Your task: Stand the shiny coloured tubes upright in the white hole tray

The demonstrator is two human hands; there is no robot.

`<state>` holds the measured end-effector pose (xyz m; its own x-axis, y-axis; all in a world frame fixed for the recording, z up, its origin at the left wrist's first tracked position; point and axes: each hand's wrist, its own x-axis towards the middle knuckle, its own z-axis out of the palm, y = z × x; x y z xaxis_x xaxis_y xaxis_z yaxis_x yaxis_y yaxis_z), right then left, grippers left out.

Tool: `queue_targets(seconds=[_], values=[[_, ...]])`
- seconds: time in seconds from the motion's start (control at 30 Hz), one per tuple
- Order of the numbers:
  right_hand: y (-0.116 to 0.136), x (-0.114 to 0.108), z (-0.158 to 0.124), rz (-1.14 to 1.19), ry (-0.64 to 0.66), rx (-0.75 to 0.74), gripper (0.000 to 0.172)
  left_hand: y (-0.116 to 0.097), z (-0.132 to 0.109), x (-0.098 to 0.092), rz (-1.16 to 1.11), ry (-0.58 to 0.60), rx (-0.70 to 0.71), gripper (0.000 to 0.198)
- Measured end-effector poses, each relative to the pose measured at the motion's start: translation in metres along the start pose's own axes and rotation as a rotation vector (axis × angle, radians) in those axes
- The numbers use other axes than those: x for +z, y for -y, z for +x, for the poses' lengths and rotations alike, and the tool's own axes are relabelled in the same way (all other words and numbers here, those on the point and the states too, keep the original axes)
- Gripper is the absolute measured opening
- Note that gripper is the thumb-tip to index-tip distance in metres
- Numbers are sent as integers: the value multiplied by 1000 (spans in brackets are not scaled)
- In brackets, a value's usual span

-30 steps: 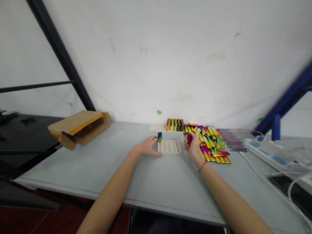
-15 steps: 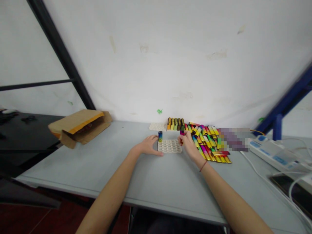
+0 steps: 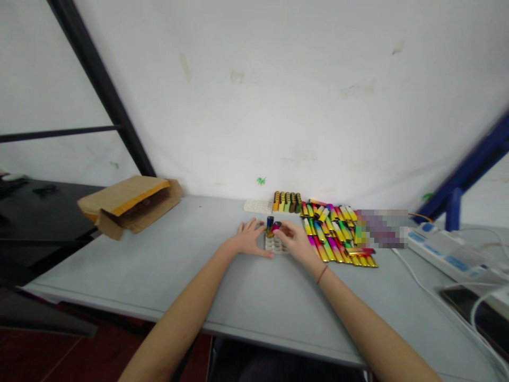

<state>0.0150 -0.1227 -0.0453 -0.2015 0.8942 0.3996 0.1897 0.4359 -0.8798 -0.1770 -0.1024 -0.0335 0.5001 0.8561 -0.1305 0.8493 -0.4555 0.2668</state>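
My left hand (image 3: 251,240) is curved around the left end of a white tray with round holes (image 3: 274,245), thumb at the front corner and fingers toward the back. A dark blue and yellow shiny tube (image 3: 270,222) stands upright in the tray's back left corner. Between the fingertips of my right hand (image 3: 296,241) is a purple-pink tube (image 3: 275,226), held over the tray just right of the blue one. My right fingers cover its lower part and the tray's right side, so whether it sits in a hole is hidden.
Many colourful tubes (image 3: 338,231) lie in a pile to the right. Behind stand a filled tray of upright tubes (image 3: 287,202) and another white tray (image 3: 257,206). An open paper bag (image 3: 131,204) lies left; a power strip (image 3: 445,252), cables and a phone (image 3: 477,305) lie right.
My right hand has moved left with the purple-pink tube, from the tray's right end to beside the blue tube. The tray and my left hand have shifted slightly right.
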Motion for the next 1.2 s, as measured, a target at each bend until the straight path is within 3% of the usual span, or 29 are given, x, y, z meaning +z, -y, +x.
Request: queue_targets(seconds=[0.13,0.3,0.5,0.67,0.73,0.8,0.93,1.03,1.2], values=[[1,5,0,-96,-5,-13,24,1,1,1,3,9,4,107],[14,7,-1,-399,16,-77,19,1,1,2,-1,5,7,106],[16,11,-1,-520,-33,-3,13,-1,0,0,-3,2,4,104],[21,-6,1,-721,18,-44,13,0,-3,-4,5,-1,21,101],[29,-24,2,-880,8,2,15,1,-3,-6,1,-14,27,101],[36,-44,1,-1053,-14,141,19,3,-4,-8,0,-22,19,100],[42,-72,-3,-1228,73,371,23,9,-3,-11,9,-15,-29,104],[40,-73,-5,-1262,149,445,25,13,-2,-10,2,-10,-57,107],[37,-60,-9,-1276,216,441,30,12,-3,-10,4,-14,-59,108]])
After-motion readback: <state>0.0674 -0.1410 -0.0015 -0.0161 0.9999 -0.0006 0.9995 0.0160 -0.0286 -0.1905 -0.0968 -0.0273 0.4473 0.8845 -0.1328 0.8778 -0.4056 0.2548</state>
